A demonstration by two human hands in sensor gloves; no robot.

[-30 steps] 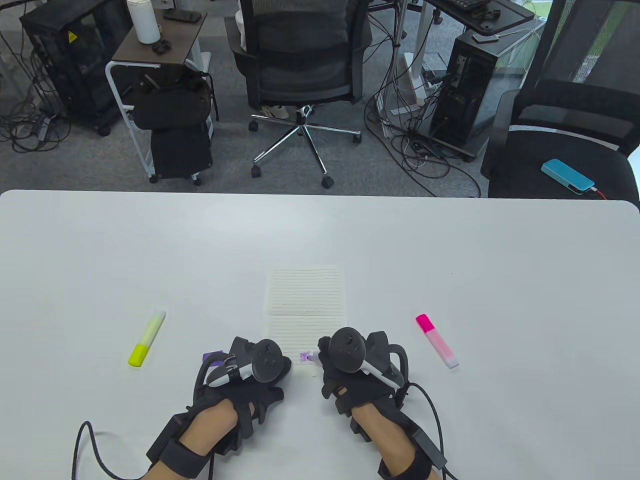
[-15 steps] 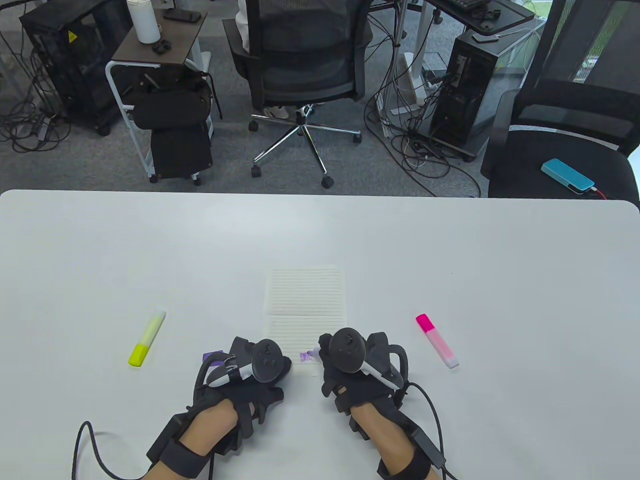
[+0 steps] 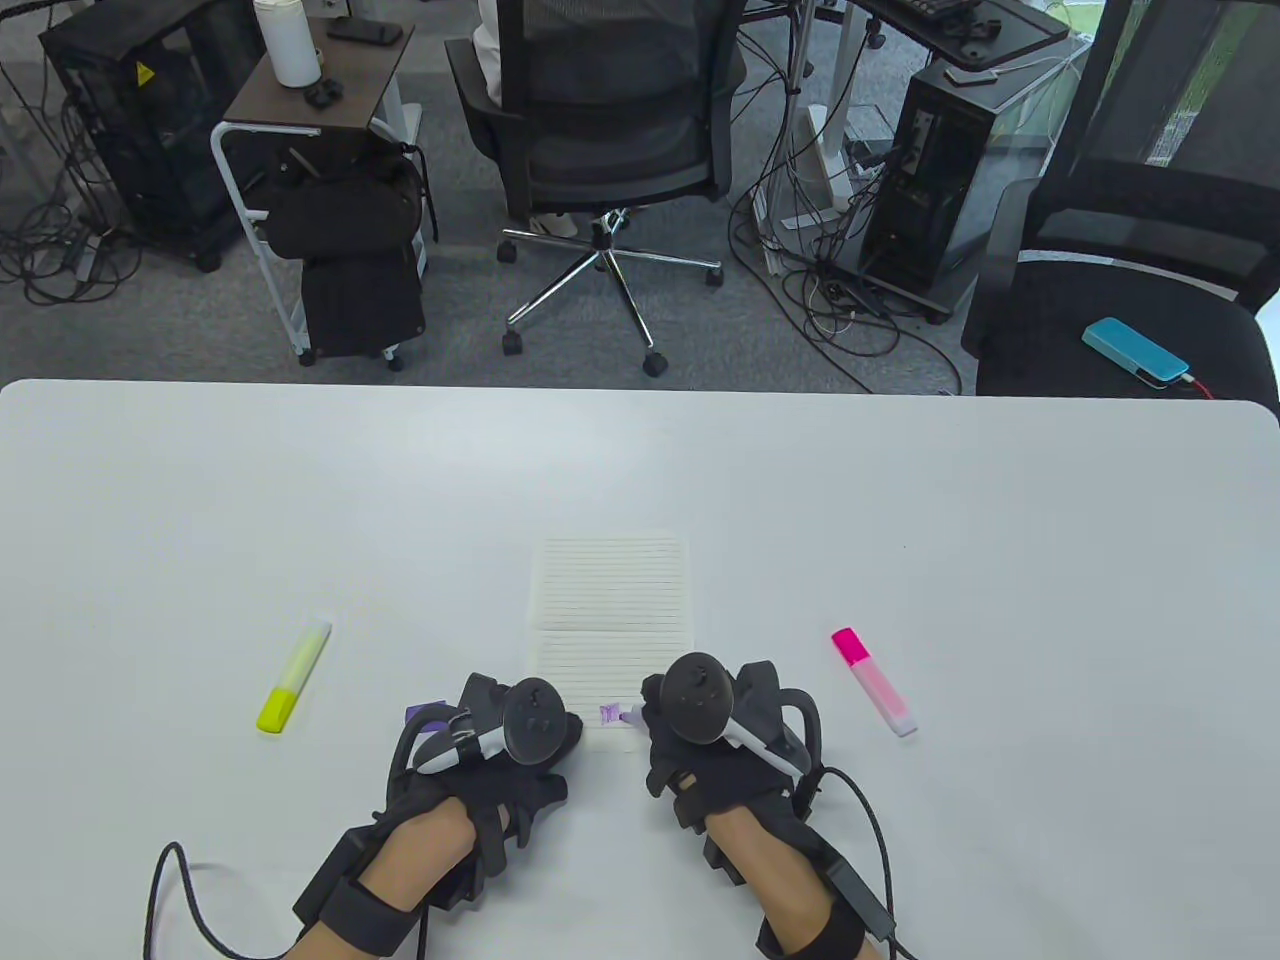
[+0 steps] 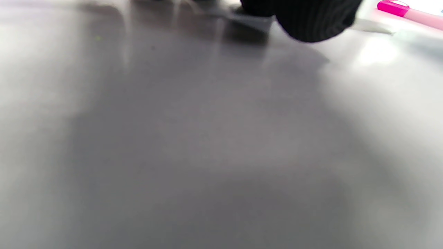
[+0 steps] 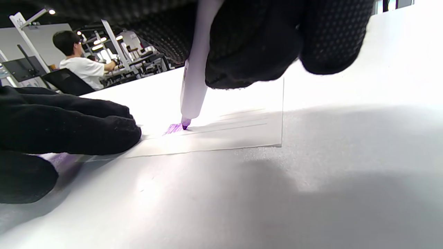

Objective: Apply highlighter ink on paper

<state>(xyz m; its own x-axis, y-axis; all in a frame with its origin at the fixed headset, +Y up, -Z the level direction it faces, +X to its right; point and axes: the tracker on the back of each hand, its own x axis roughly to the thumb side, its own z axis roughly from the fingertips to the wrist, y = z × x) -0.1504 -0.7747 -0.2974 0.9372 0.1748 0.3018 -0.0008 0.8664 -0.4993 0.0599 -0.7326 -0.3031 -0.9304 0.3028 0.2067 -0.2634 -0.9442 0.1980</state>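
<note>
White table (image 3: 900,500): the right hand (image 3: 715,745) pinches a purple highlighter (image 5: 193,88), tip on the lined paper's (image 3: 612,600) near edge; the left hand (image 3: 500,760) presses the paper's near-left corner, its grip unclear.

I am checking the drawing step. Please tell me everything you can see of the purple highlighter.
The purple highlighter has a pale lilac, plastic-looking barrel and a dark purple tip. It is uncapped. The right hand grips it, fingers curled round the barrel, so its upper part is hidden. It stands steeply, leaning a little, tip down. The tip touches the lined paper near its lower edge, at the end of a small purple ink patch. The left hand rests beside it at the paper's edge.
</note>
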